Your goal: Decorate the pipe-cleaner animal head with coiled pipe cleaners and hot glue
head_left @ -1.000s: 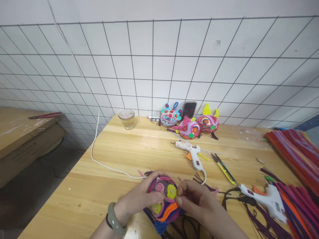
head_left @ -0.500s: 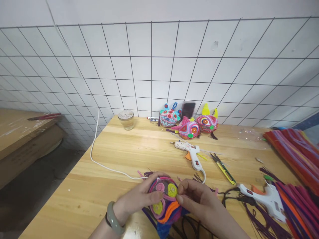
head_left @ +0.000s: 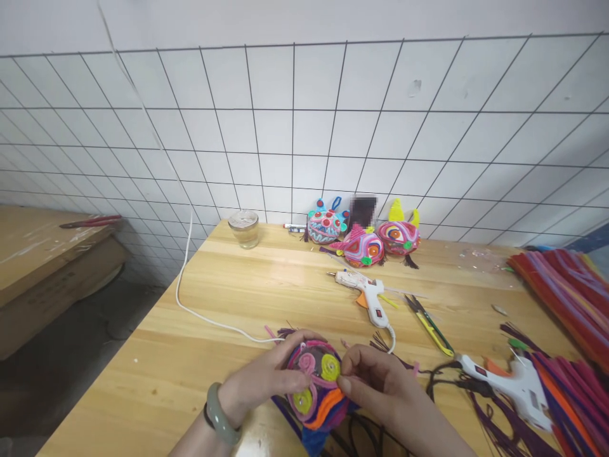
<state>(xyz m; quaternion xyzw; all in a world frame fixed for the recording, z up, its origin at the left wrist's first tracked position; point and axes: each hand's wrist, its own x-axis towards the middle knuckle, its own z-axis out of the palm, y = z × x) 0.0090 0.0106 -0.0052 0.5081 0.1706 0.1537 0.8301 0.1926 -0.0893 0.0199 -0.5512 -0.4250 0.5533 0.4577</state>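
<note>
A round stuffed ornament (head_left: 324, 406) of coloured yarn or pipe cleaners is held low over the table's front part. It has yellow and pink spirals, an orange and purple wavy band and a blue pointed piece at the bottom. My left hand (head_left: 271, 374), with a grey-green bangle on the wrist, is closed around its left side, thumb on the front. At the right edge, my right hand (head_left: 380, 384) pinches thumb and forefinger together beside the upper yellow spiral (head_left: 330, 367). Whatever lies between those fingertips is hidden.
Behind are a white glue gun (head_left: 366, 295), yellow-green snips (head_left: 431, 327) and three finished-looking ornaments (head_left: 362, 247). A glass (head_left: 244, 230) stands at the back left. Another glue gun (head_left: 511, 384), black cords and bundled pipe cleaners (head_left: 561, 298) lie right. A white cord (head_left: 214, 322) crosses the left side.
The whole scene has shifted slightly right in the view. Both hands keep nearly the same hold on the ornament, with the right fingertips still at its edge.
</note>
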